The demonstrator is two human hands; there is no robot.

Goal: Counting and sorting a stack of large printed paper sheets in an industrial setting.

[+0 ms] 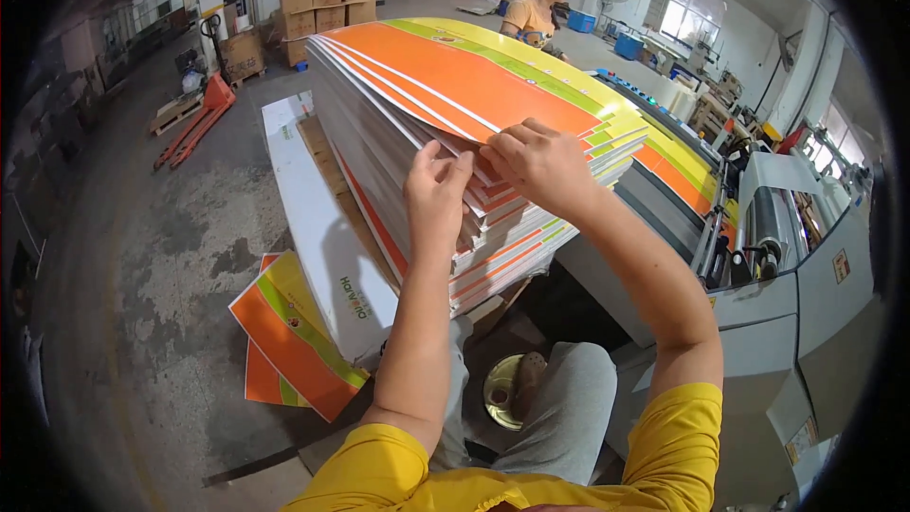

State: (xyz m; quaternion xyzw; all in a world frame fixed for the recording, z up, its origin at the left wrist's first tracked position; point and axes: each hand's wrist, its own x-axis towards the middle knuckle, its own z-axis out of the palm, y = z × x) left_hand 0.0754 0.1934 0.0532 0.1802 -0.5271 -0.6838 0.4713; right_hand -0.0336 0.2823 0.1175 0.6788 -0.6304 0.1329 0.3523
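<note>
A tall stack of large printed sheets (408,62), orange, green and yellow on top with white edges, rises in front of me. At its near corner my right hand (545,163) has its fingers closed on the edge of the top printed sheet (512,85). That edge is lifted a little, and a dark gap shows beneath it. Just left of it, my left hand (438,185) is at the side of the stack, its thumb and fingers curved and apart. Nothing shows between them. Some of the right fingertips are hidden by the hand itself.
A grey machine with rollers (773,228) stands close on the right, with printed sheets on its bed. Loose printed sheets (294,337) lie on the floor at left. An orange pallet jack (204,114) and cardboard boxes (318,9) are farther back. A person (536,14) stands beyond the stack.
</note>
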